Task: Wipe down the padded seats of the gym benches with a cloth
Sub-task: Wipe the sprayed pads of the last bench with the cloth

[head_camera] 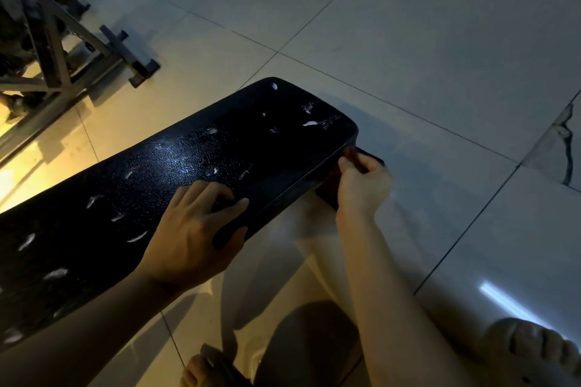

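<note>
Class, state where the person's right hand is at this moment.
In the head view the right hand is right of centre, gripping a dark item at the side edge of the black bench pad, beside the left hand resting on top.

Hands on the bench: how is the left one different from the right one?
The left hand lies on top of the bench pad; the right hand is at the pad's side edge. The left hand's fingers stretch out; the right hand's curl round a dark thing, maybe the cloth. Both are bare.
</note>
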